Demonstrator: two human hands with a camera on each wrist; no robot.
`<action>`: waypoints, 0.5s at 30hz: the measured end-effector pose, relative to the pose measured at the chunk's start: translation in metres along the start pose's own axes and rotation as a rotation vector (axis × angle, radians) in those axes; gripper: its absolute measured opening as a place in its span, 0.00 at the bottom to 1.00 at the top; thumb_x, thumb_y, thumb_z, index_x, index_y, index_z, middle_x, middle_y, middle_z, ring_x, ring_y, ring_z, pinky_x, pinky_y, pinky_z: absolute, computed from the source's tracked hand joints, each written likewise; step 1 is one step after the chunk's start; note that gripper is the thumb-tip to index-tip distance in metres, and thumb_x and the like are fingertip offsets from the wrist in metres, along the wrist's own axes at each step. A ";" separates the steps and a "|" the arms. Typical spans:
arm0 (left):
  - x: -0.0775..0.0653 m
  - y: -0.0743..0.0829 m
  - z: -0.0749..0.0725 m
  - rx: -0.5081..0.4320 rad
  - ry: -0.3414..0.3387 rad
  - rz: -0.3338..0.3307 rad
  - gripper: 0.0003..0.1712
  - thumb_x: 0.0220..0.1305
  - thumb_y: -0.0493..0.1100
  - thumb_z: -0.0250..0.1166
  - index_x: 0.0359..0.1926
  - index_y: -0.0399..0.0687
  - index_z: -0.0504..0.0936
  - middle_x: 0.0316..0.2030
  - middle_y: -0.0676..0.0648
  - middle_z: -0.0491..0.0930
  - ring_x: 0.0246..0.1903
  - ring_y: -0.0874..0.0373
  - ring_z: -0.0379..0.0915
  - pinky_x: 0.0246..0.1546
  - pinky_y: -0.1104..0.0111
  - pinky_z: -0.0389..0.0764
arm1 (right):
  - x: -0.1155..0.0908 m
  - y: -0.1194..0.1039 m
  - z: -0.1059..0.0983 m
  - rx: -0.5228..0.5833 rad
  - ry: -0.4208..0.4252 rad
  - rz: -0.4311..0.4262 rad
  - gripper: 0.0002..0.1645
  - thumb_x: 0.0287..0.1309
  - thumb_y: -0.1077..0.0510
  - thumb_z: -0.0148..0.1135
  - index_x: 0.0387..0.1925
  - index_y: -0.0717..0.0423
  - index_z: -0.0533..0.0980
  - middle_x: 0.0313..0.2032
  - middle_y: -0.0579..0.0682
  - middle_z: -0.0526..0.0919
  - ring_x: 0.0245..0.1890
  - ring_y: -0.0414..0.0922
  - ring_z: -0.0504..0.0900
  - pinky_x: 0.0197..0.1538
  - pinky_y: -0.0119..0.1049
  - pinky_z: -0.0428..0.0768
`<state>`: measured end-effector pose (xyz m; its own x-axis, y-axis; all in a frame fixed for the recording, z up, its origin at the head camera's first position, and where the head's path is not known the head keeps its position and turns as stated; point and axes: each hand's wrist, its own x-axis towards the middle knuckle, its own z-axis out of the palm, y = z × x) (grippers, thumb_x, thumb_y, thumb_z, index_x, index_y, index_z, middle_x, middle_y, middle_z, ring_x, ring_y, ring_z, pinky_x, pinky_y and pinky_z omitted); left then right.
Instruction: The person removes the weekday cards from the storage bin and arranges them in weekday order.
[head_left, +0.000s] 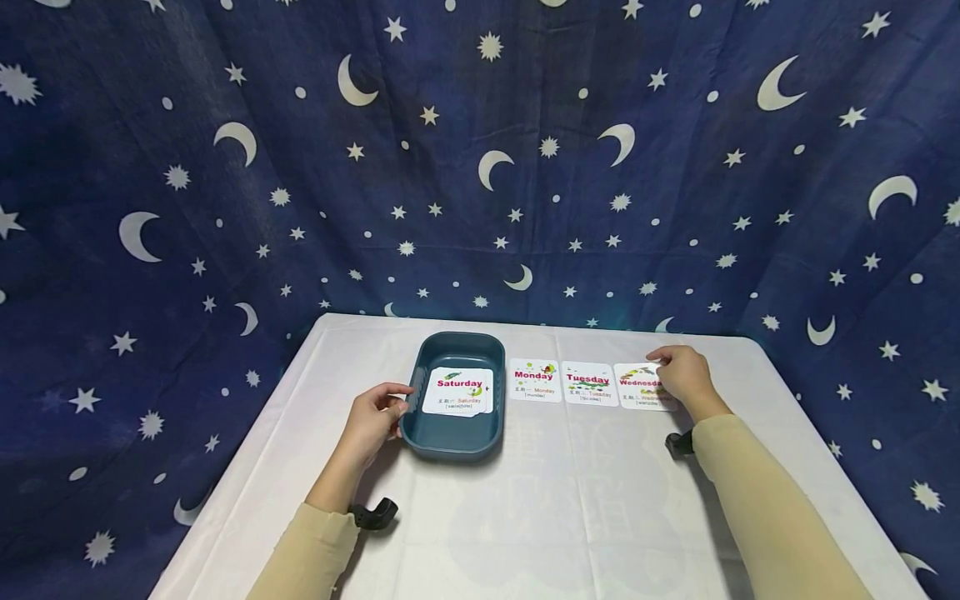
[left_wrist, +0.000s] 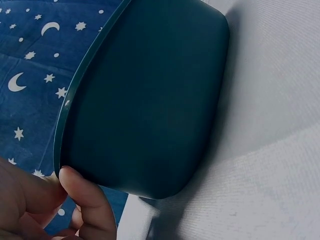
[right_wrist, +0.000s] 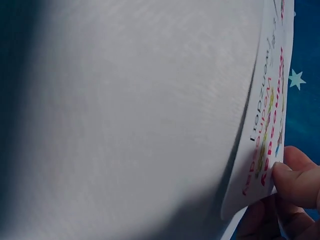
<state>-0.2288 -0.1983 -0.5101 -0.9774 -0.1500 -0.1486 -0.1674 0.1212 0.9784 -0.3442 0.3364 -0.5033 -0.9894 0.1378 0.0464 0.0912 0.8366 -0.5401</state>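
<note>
At the left of the table, my left hand (head_left: 371, 419) pinches the near left rim of a dark teal plastic tray (head_left: 452, 444). The thumb shows against the tray's outer wall (left_wrist: 145, 105) in the left wrist view. Inside the tray lies a white "Saturday" card (head_left: 459, 392), with the edge of another card peeking out beneath it. To the right, my right hand (head_left: 686, 382) pinches the right edge of a "Wednesday" card (head_left: 637, 387); the thumb is on its printed face in the right wrist view. "Monday" (head_left: 535, 382) and "Tuesday" (head_left: 589, 385) cards lie left of it in a row.
A white cloth covers the table (head_left: 510, 517). Behind it hangs a dark blue curtain (head_left: 450, 167) with moons and stars. Each wrist carries a black strap-like mount (head_left: 375, 514) under the sleeve's end.
</note>
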 end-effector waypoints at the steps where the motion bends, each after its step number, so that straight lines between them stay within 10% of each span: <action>1: 0.000 0.000 0.000 -0.001 -0.001 0.002 0.17 0.73 0.26 0.61 0.58 0.38 0.85 0.34 0.47 0.76 0.22 0.58 0.72 0.22 0.70 0.79 | 0.000 0.001 0.001 0.000 0.003 -0.002 0.22 0.60 0.70 0.57 0.53 0.63 0.87 0.46 0.64 0.85 0.46 0.58 0.77 0.53 0.56 0.75; 15: 0.000 0.000 0.001 -0.015 -0.004 0.002 0.17 0.73 0.26 0.61 0.58 0.38 0.85 0.33 0.47 0.76 0.21 0.58 0.71 0.21 0.71 0.79 | 0.005 0.008 0.005 -0.022 0.013 0.015 0.21 0.62 0.68 0.61 0.57 0.63 0.85 0.50 0.65 0.87 0.50 0.62 0.81 0.56 0.61 0.76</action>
<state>-0.2287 -0.1975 -0.5097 -0.9783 -0.1455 -0.1475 -0.1637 0.1065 0.9807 -0.3486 0.3409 -0.5115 -0.9864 0.1568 0.0495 0.1083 0.8459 -0.5223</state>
